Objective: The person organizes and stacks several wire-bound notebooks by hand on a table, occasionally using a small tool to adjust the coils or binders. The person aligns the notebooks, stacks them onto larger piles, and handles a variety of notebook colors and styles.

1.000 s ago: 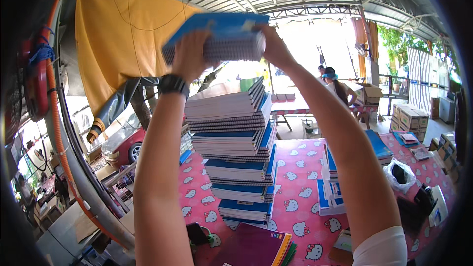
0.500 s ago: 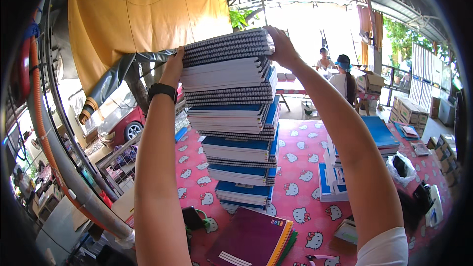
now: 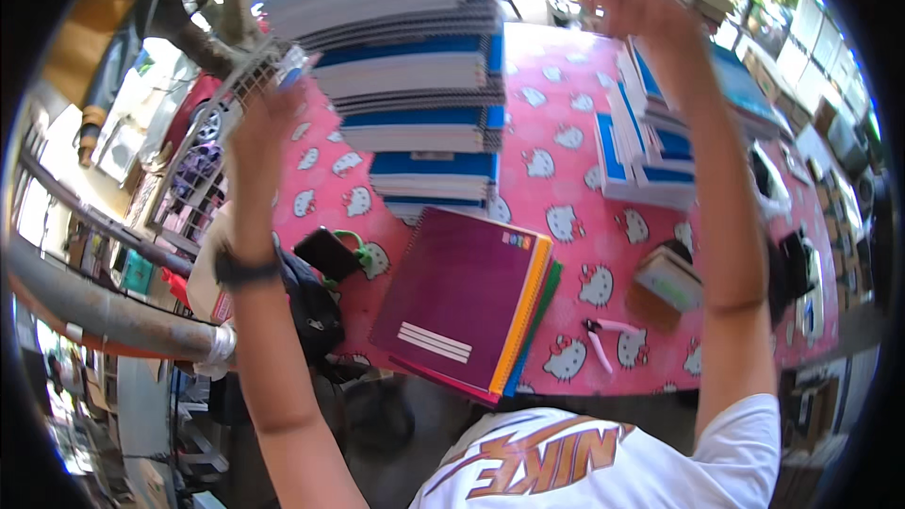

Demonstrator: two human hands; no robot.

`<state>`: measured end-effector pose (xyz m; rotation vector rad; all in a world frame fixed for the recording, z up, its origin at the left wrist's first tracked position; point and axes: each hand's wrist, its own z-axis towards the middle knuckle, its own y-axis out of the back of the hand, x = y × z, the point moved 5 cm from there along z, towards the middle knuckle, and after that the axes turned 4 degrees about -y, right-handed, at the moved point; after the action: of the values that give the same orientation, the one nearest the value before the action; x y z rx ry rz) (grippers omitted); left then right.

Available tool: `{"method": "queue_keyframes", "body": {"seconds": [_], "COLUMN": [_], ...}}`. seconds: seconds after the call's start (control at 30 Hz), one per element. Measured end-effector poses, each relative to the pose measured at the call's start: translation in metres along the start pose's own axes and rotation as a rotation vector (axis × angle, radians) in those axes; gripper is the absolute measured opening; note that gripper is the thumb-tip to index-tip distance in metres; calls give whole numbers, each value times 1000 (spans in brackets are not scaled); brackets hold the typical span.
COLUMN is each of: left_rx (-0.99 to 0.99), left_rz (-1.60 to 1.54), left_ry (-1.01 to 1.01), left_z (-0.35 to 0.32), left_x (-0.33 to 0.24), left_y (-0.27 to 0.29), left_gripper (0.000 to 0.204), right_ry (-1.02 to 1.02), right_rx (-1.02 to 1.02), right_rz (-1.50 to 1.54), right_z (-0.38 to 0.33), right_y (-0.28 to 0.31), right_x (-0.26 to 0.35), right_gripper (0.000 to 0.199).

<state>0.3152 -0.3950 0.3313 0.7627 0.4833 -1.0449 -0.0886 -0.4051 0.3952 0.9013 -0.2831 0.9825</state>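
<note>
A tall stack of spiral-bound notebooks with blue covers and white page edges stands on the table, its top cut off by the frame. My left hand is left of the stack, apart from it and blurred. To the right, clear of the stack, my right hand is raised over the far part of the table, also smeared by motion. Neither hand visibly holds anything, but the fingers are too blurred to read. Nearest me lies a purple spiral notebook on top of yellow, green and blue ones.
A pink cartoon-cat tablecloth covers the table. Blue notebooks are piled at the right, partly behind my right arm. Pink-handled pliers, a black phone and a small block-like item lie nearby. A black bag is at the left edge.
Both hands have let go of the stack's top and moved apart, left hand leftward and lower, right hand rightward. The view has tilted down, showing more of the near table edge and my shirt.
</note>
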Motion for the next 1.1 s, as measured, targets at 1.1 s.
{"method": "queue_keyframes", "body": {"seconds": [1.1], "left_rx": [557], "left_rz": [45], "left_ry": [591], "left_z": [-251], "left_x": [77], "left_y": [-109], "left_gripper": [59], "right_ry": [-1187], "right_rx": [-22], "right_rz": [769], "right_z": [-328], "right_y": [-200], "right_x": [-61], "right_gripper": [91]}}
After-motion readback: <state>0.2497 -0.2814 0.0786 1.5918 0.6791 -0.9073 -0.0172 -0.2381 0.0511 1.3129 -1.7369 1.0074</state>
